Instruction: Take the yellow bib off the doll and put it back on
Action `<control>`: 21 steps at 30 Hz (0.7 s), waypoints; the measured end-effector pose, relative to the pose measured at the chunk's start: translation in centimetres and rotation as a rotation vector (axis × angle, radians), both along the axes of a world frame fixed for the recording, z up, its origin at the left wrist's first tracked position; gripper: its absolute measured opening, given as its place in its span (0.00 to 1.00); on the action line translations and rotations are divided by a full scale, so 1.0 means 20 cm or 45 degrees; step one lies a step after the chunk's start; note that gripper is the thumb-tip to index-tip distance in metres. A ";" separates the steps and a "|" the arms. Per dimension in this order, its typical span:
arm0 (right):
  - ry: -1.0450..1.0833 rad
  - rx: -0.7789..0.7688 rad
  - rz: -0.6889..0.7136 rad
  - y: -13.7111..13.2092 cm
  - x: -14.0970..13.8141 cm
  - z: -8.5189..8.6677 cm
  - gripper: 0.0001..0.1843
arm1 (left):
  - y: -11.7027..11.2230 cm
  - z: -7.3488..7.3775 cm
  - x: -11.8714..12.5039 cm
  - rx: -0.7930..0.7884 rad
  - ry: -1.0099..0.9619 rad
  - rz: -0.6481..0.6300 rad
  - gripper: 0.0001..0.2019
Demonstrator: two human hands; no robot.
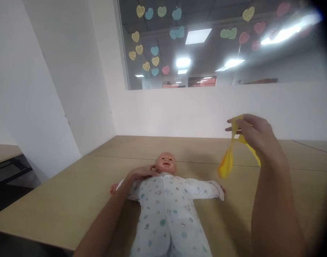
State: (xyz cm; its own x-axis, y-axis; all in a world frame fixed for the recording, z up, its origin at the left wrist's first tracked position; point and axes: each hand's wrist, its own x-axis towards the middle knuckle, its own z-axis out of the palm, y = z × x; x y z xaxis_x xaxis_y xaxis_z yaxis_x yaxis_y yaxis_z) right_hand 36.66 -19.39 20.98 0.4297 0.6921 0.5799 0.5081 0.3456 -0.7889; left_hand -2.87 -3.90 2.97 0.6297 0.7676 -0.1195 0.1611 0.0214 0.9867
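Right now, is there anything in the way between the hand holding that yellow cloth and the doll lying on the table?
Nothing visible is in the way. The right hand holds the yellow cloth up in the air, above and to the right of the doll. Only open air and bare table lie between them. The left hand rests by the doll's neck on the far side.

Long pale wooden tabletop (72, 200), seamed across its width. Plain white wall (32, 89) at left, meeting a low white partition wall (206, 110) behind the tabletop. Wide glass window (211, 46) above the partition, dotted with yellow, blue, green and pink heart-shaped paper notes (176, 33). Rectangular ceiling light panels (198, 35) lit beyond the glass. Dark floor (8, 196) at lower left.
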 end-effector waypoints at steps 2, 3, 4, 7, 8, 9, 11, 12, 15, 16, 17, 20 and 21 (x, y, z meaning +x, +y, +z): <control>0.033 -0.016 0.209 -0.03 -0.02 0.01 0.12 | 0.01 0.00 0.00 -0.017 0.114 -0.078 0.30; 0.065 0.000 0.346 -0.04 -0.03 0.02 0.12 | 0.01 -0.01 0.00 -0.011 0.113 -0.094 0.32; 0.098 0.032 0.480 -0.05 -0.03 0.02 0.13 | 0.01 -0.02 0.00 -0.002 0.101 -0.112 0.33; 0.161 0.128 0.702 -0.05 -0.02 0.03 0.14 | 0.02 -0.04 0.01 0.050 0.045 -0.151 0.34; 0.172 0.132 0.709 -0.05 -0.01 0.03 0.15 | 0.03 -0.05 0.01 0.072 0.035 -0.162 0.34; 0.174 0.112 0.707 -0.04 0.01 0.02 0.16 | 0.03 -0.05 0.02 0.092 0.029 -0.173 0.34; 0.128 -0.001 0.743 -0.04 0.03 0.01 0.17 | 0.05 -0.07 0.02 0.138 0.024 -0.185 0.34; 0.065 -0.077 0.791 -0.04 0.05 0.00 0.17 | 0.06 -0.07 0.02 0.164 0.027 -0.181 0.34; -0.229 -0.298 0.951 -0.04 0.07 -0.02 0.20 | 0.09 -0.10 0.00 0.239 0.058 -0.082 0.39; -0.310 -0.337 0.954 -0.04 0.08 -0.02 0.21 | 0.10 -0.10 -0.01 0.258 0.079 -0.028 0.41; -0.373 -0.363 0.932 -0.04 0.09 -0.03 0.22 | 0.11 -0.11 -0.02 0.271 0.095 0.022 0.43; -0.479 -0.453 0.801 -0.01 0.15 -0.06 0.24 | 0.14 -0.12 -0.04 0.273 0.067 0.092 0.46; -0.506 -0.506 0.739 0.01 0.19 -0.08 0.24 | 0.14 -0.13 -0.04 0.267 0.045 0.099 0.45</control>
State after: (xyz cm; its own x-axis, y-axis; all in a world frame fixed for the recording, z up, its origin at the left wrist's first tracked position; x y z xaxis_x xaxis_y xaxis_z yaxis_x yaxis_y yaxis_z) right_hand 40.49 -19.15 19.42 -0.2483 0.9282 0.2771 0.6020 0.3720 -0.7066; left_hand -3.74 -1.05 0.46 0.5658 0.8241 0.0273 0.2012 -0.1701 0.9647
